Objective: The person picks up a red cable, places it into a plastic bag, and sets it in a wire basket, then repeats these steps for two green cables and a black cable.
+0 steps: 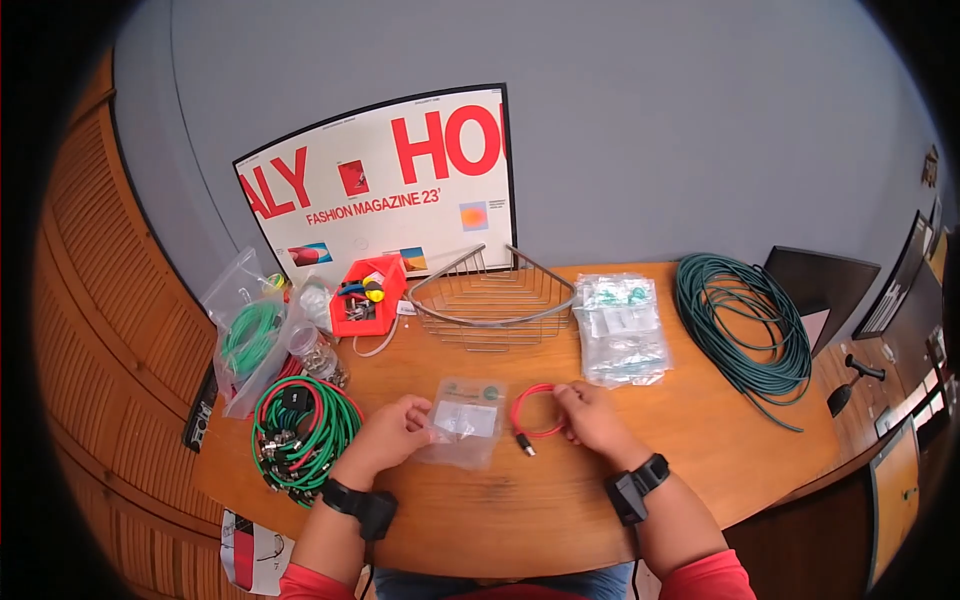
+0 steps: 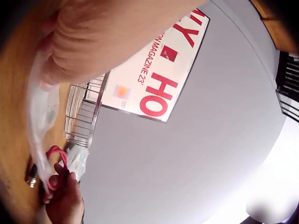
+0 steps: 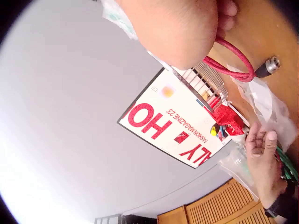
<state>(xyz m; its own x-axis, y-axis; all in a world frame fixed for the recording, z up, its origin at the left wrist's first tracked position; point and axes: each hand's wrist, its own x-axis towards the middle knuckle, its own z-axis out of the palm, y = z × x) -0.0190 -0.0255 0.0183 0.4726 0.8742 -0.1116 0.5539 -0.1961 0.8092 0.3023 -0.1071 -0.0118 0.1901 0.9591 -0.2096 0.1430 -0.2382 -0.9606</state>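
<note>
A clear plastic bag (image 1: 462,420) with a white label lies at the middle of the wooden table. My left hand (image 1: 393,434) pinches its left edge between thumb and fingers. To the right, my right hand (image 1: 594,420) grips a coiled red cable (image 1: 522,408), whose metal connector (image 1: 528,447) points toward the front edge. In the right wrist view the red cable (image 3: 237,74) loops out below my palm, with its connector (image 3: 272,64) hanging free. The left wrist view shows the bag (image 2: 43,112) running down from my left fingers, partly in front of my right hand (image 2: 66,200).
Coiled green and red cables (image 1: 300,440) lie at the left, near a jar (image 1: 318,358) and a bag of green cable (image 1: 250,340). Behind stand a red bin (image 1: 368,322) and a wire basket (image 1: 490,322). Stacked bags (image 1: 625,330) and a dark green cable coil (image 1: 740,340) lie right.
</note>
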